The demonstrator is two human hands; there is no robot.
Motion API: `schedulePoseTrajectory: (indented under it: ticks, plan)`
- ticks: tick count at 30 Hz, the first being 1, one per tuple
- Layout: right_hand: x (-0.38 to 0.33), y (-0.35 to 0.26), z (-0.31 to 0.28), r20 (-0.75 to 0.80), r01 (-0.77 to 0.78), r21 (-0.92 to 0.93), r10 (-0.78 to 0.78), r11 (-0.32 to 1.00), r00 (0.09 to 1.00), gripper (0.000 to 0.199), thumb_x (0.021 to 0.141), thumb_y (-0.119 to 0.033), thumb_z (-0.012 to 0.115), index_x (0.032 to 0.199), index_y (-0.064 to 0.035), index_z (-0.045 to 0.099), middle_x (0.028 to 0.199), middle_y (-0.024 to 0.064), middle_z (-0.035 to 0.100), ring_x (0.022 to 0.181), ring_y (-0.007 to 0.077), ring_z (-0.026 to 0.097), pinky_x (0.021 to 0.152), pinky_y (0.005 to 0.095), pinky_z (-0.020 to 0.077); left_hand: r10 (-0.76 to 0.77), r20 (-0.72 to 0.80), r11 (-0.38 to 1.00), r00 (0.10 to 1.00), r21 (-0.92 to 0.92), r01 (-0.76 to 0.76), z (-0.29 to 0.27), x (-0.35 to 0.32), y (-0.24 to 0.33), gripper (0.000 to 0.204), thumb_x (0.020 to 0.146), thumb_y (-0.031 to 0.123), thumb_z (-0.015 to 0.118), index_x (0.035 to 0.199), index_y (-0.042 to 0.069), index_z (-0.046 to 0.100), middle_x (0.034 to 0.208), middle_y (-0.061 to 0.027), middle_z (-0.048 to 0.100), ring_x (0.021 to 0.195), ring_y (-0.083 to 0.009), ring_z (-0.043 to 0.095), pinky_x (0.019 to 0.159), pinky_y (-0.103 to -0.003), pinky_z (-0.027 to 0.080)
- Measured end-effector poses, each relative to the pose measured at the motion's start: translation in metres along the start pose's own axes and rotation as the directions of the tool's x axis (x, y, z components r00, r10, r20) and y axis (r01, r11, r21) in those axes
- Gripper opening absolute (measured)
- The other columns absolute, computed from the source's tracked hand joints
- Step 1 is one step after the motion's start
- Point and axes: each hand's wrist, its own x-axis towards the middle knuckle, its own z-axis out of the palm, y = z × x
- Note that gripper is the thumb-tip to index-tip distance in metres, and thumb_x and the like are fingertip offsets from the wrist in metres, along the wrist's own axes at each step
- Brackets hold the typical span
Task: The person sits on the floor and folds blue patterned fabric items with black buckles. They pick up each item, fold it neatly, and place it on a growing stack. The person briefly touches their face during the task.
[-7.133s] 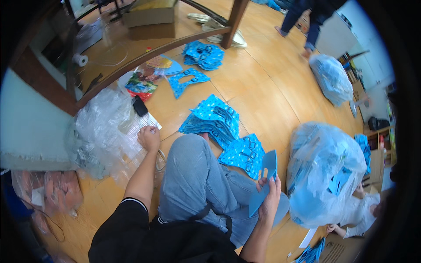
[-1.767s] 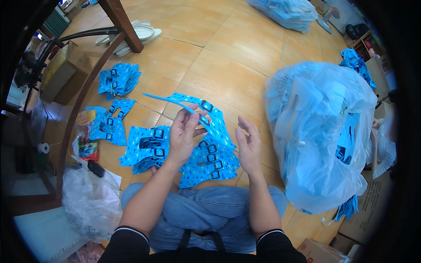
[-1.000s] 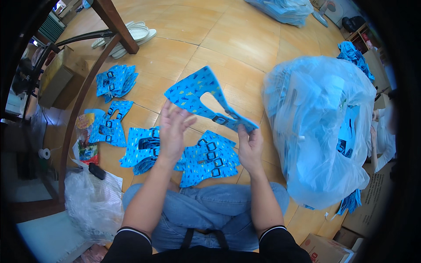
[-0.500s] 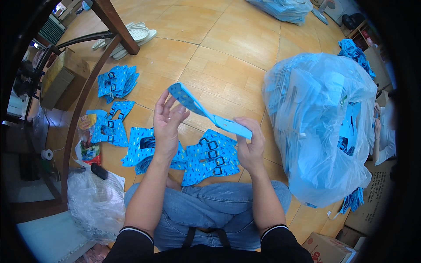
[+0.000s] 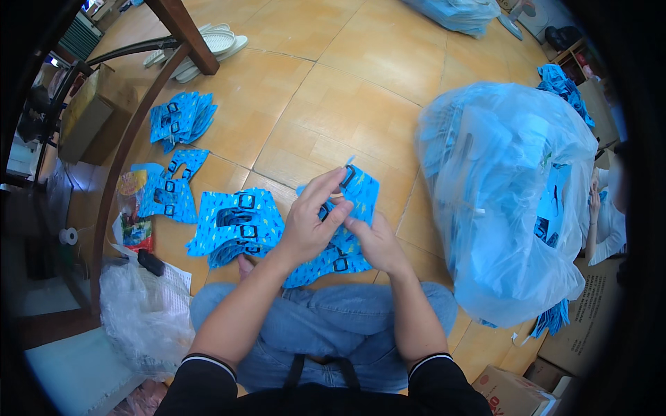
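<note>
A blue piece [image 5: 364, 193] with a small printed pattern and black square buckles is raised between my two hands. It looks like a flat fabric or foam part. My left hand [image 5: 311, 220] covers its left side, with the fingers bent over it near a buckle. My right hand [image 5: 380, 244] pinches the lower edge, thumb pointing toward the left fingers. Right below lies a pile of similar pieces [image 5: 319, 270], partly hidden by my hands. Another stack of these pieces [image 5: 260, 208], with a cut-out opening and buckles, rests to the left by my left forearm.
Farther left lie two more piles, a near one [image 5: 182, 201] and a far one [image 5: 202, 114]. At right stands a large clear plastic bag [image 5: 479, 277] full of blue pieces, with cardboard boxes [image 5: 510, 392] beyond. A wooden table leg [image 5: 182, 35] and crumpled plastic [image 5: 142, 305] are at left.
The held piece has been turned so its patterned, buckled side shows, and brought lower and nearer. My left hand has moved right and down over it, close to my right hand.
</note>
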Motion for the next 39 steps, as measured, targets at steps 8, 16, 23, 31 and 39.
schedulePoseTrajectory:
  ticks: [8,16,23,31,39]
  plan:
    - [-0.002,0.003,0.008,0.018,0.033,-0.343,-0.029,0.939,0.999,0.032,0.09,-0.021,0.058,0.113,0.0016,0.059,0.096,0.0193,0.065,0.089,0.0309,0.064,0.078,0.039,0.0499,0.051,-0.056,0.994,0.997,0.101,-0.045,0.001,-0.001,0.006,0.035,0.091,0.017,0.064,0.122,0.001,0.061,0.117,-0.0183,0.063,0.105,-0.029,0.063,0.086,-0.035,0.051]
    - [0.003,0.0,0.019,-0.183,0.294,-0.602,-0.487,0.742,0.854,0.027,0.095,-0.012,0.056,0.116,0.004,0.058,0.108,0.0194,0.06,0.094,0.0286,0.065,0.08,0.0368,0.0511,0.24,-0.108,0.919,0.965,0.345,-0.19,-0.002,0.004,0.003,0.03,0.093,0.017,0.06,0.116,-0.001,0.064,0.106,-0.0196,0.068,0.095,-0.0295,0.068,0.082,-0.035,0.053]
    - [0.003,-0.004,0.014,-0.18,0.225,-0.209,-0.263,0.952,0.948,0.03,0.099,-0.013,0.052,0.122,0.0056,0.057,0.121,0.0151,0.055,0.1,0.022,0.064,0.085,0.03,0.0509,-0.291,-0.047,0.948,0.956,-0.152,0.281,-0.009,0.001,0.012,0.031,0.097,0.02,0.056,0.119,-0.001,0.063,0.093,-0.0173,0.071,0.078,-0.0114,0.068,0.067,-0.025,0.051]
    - [0.0,0.017,0.036,-0.153,0.033,-0.026,-0.037,0.999,0.987,0.033,0.101,-0.016,0.05,0.128,0.002,0.051,0.104,0.0025,0.061,0.093,0.0074,0.056,0.082,0.0237,0.0463,-0.259,-0.254,0.941,0.932,-0.282,0.185,-0.017,0.009,-0.006,0.033,0.094,0.02,0.063,0.121,0.0,0.064,0.092,-0.0039,0.068,0.08,-0.0073,0.058,0.07,-0.022,0.047]
    - [0.023,-0.032,0.067,-0.381,0.164,0.231,-0.066,0.959,0.922,0.026,0.103,-0.026,0.045,0.117,-0.0069,0.055,0.101,0.0027,0.063,0.093,0.0104,0.06,0.079,0.0292,0.0507,0.073,-0.262,0.997,0.962,0.009,-0.073,-0.047,0.011,0.012,0.063,0.08,0.03,0.075,0.131,0.001,0.053,0.126,-0.0211,0.058,0.117,-0.0323,0.056,0.099,-0.038,0.044]
